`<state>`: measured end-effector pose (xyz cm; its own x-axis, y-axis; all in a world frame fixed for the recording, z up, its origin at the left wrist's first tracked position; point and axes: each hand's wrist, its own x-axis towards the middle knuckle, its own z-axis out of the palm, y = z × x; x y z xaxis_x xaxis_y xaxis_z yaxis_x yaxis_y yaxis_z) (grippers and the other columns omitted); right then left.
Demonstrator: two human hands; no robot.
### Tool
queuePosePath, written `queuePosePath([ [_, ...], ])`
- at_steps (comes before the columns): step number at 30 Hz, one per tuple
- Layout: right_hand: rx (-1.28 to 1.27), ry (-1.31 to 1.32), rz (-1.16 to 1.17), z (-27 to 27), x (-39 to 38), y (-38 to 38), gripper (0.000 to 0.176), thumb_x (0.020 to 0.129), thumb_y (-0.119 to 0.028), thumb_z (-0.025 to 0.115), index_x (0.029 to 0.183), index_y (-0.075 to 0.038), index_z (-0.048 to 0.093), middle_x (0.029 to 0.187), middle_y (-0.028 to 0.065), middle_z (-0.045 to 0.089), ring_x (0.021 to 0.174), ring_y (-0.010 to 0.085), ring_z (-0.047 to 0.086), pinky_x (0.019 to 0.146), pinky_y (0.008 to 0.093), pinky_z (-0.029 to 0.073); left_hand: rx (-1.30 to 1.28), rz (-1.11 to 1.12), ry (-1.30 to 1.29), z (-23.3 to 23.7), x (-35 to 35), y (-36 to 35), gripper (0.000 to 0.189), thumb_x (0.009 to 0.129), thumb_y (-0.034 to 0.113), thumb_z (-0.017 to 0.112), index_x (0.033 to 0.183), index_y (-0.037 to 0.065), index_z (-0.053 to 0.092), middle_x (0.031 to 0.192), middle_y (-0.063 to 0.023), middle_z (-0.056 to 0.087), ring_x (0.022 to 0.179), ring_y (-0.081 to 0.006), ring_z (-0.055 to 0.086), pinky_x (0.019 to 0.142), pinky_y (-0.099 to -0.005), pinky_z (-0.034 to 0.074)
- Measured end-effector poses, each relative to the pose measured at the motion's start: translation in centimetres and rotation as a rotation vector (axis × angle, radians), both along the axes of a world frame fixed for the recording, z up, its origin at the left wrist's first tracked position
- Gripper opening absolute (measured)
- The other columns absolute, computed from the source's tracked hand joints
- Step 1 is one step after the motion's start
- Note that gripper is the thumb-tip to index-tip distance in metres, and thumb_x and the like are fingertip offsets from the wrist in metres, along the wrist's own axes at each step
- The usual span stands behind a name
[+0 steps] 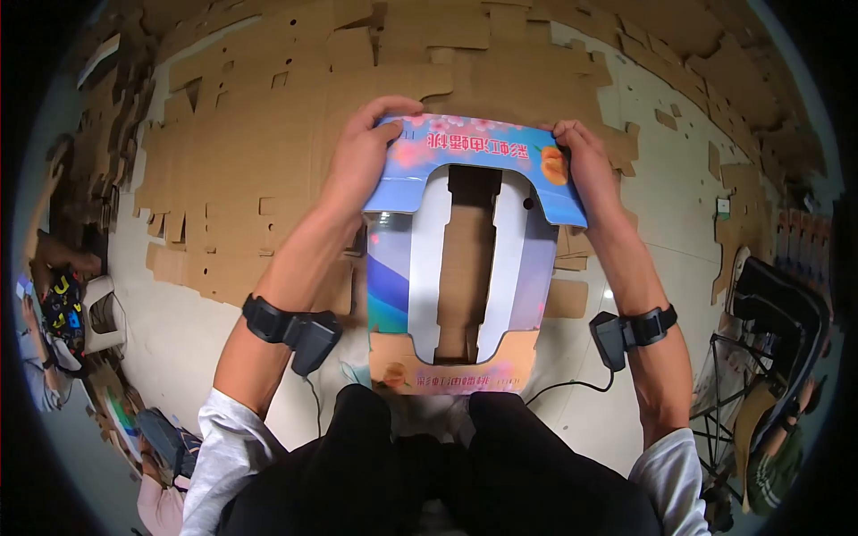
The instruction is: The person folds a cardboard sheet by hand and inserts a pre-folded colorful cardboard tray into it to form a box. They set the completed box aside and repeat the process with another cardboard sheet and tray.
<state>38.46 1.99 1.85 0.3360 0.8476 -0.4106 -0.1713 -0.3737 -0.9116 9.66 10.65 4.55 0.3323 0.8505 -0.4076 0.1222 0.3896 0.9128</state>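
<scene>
A printed cardboard fruit box (483,143) stands in front of my legs, blue and pink with blossoms, a peach and lettering that reads upside down to me. Its far and near end panels have curved cut-outs, and a long brown strip shows between white side flaps. My left hand (362,152) grips the far left corner, thumb over the printed face. At the far right corner, my right hand (585,161) pinches the same panel, fingers bent around its top edge. The near panel (465,380) lies close to my knees, with no hand on it.
Flattened brown cardboard sheets (268,170) cover much of the pale tiled floor (670,259). A black chair (782,308) stands at the right, a white stool (105,313) at the left. Other people sit at both edges. Black cables hang from my wrist devices (313,339).
</scene>
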Motion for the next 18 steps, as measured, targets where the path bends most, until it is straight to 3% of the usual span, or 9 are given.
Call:
queuePosePath([
  [2, -0.012, -0.009, -0.07, -1.2, -0.4, 0.1, 0.014, 0.101, -0.014, 0.054, 0.103, -0.006, 0.065, 0.12, 0.0105, 0.071, 0.103, 0.0166, 0.066, 0.092, 0.0307, 0.055, -0.018, 0.062, -0.015, -0.8, 0.1, -0.1, 0.029, 0.106, 0.007, 0.05, 0.129, 0.005, 0.068, 0.117, -0.0078, 0.072, 0.097, -0.0149, 0.071, 0.085, -0.0285, 0.059],
  [3, -0.023, 0.002, -0.11, -0.5, -1.3, 0.1, 0.015, 0.101, -0.014, 0.053, 0.103, -0.006, 0.065, 0.118, 0.0103, 0.072, 0.102, 0.0165, 0.066, 0.092, 0.0304, 0.054, -0.073, 0.102, -0.052, -1.0, 0.0, -0.1, 0.027, 0.106, 0.006, 0.051, 0.124, 0.004, 0.07, 0.124, -0.0095, 0.071, 0.102, -0.016, 0.071, 0.087, -0.0288, 0.058],
  [9, 0.005, -0.026, -0.155, -2.9, -1.6, 0.5, 0.016, 0.103, -0.014, 0.054, 0.101, -0.004, 0.066, 0.116, 0.0096, 0.073, 0.1, 0.0163, 0.066, 0.091, 0.0294, 0.053, 0.154, 0.085, 0.063, -4.2, 0.0, -0.1, 0.023, 0.109, 0.011, 0.054, 0.118, 0.0, 0.072, 0.141, -0.0117, 0.066, 0.118, -0.0193, 0.067, 0.099, -0.0295, 0.053],
  [15, 0.085, -0.087, -0.154, -5.1, -1.1, 0.6, 0.017, 0.103, -0.014, 0.056, 0.099, -0.002, 0.067, 0.108, 0.0083, 0.073, 0.097, 0.0132, 0.064, 0.089, 0.0283, 0.052, 0.264, 0.055, 0.097, -6.0, 0.0, 0.0, 0.023, 0.11, 0.012, 0.053, 0.117, 0.001, 0.072, 0.137, -0.0097, 0.068, 0.118, -0.0198, 0.065, 0.105, -0.0309, 0.048],
  [18, 0.097, -0.161, -0.158, -4.9, -1.4, 0.5, 0.018, 0.103, -0.014, 0.057, 0.098, -0.001, 0.068, 0.102, 0.007, 0.073, 0.091, 0.0116, 0.064, 0.084, 0.028, 0.052, 0.338, 0.031, 0.129, -6.5, 0.0, 0.1, 0.021, 0.11, 0.012, 0.053, 0.115, 0.001, 0.07, 0.128, -0.0087, 0.071, 0.113, -0.0193, 0.065, 0.101, -0.0317, 0.049],
])
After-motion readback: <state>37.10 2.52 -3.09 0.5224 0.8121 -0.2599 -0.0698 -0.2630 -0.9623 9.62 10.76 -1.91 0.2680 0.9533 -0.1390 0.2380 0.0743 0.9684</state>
